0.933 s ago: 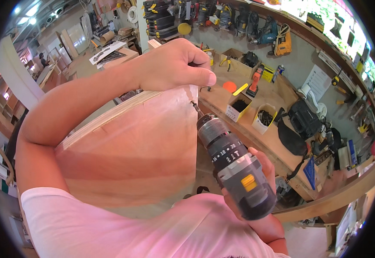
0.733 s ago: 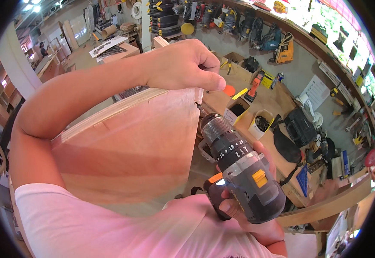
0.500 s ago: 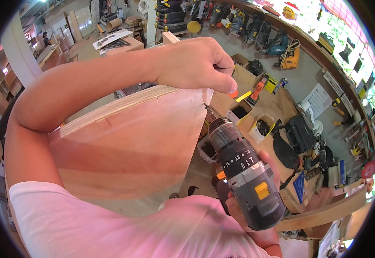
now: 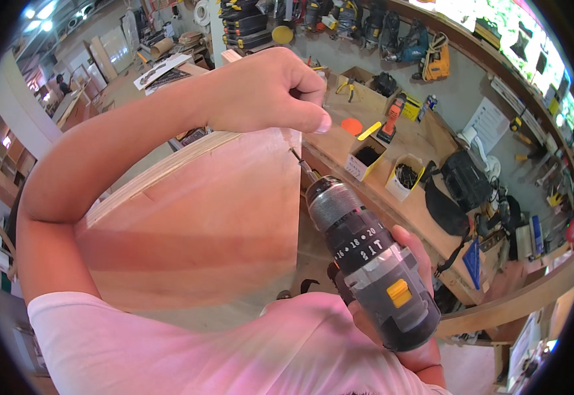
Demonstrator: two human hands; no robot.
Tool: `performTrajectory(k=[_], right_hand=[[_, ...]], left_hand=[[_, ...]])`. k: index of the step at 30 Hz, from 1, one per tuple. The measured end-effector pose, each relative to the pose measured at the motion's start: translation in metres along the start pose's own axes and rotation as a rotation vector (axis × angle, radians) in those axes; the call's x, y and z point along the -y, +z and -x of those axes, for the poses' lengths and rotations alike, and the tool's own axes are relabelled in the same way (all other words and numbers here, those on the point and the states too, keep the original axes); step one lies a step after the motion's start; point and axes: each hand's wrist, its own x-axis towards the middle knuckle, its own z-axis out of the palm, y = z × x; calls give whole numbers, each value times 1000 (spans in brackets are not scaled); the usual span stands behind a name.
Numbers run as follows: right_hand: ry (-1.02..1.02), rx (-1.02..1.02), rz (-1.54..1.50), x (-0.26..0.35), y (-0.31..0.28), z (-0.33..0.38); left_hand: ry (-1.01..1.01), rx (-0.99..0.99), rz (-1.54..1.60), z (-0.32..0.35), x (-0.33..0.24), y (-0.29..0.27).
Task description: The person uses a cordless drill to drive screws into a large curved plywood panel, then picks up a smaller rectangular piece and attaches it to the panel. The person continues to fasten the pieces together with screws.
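Note:
A cordless drill [image 4: 369,260], grey and black with a yellow switch, is in my right hand [image 4: 415,249], which is partly hidden behind its body. Its thin bit [image 4: 304,163] points up and left, with the tip at the upper right corner of a light wooden panel [image 4: 194,224]. Whether the tip has entered the wood I cannot tell. My left arm reaches across the panel, and my left hand [image 4: 267,92] lies at its top edge near that corner. Its fingers are curled in and the thumb lies along them; what they hold, if anything, is hidden.
Beyond the panel stands a workbench [image 4: 339,141] with an orange drill [image 4: 392,120], two boxes of dark screws [image 4: 405,176], yellow-handled pliers [image 4: 346,87] and a black case [image 4: 461,187]. A blue square [image 4: 473,263] lies near the bench's close end. Power tools [image 4: 435,59] line the wall.
My view has shifted, so the panel's corner and both hands appear further left and more of the bench shows. The drill stays in my right hand with its tip at the corner.

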Motion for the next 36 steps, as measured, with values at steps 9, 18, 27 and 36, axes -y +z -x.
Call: performTrajectory(k=[9, 18, 27, 36], right_hand=[[-260, 204, 429, -3, -14, -4], [-415, 362, 470, -7, -27, -17], [-428, 406, 445, -7, -32, -18], [-458, 404, 459, -3, -40, -17]], left_hand=[[52, 11, -16, 2, 3, -2], [75, 209, 68, 11, 10, -53], [206, 156, -254, 11, 15, -35], [234, 173, -295, 6, 8, -30]])
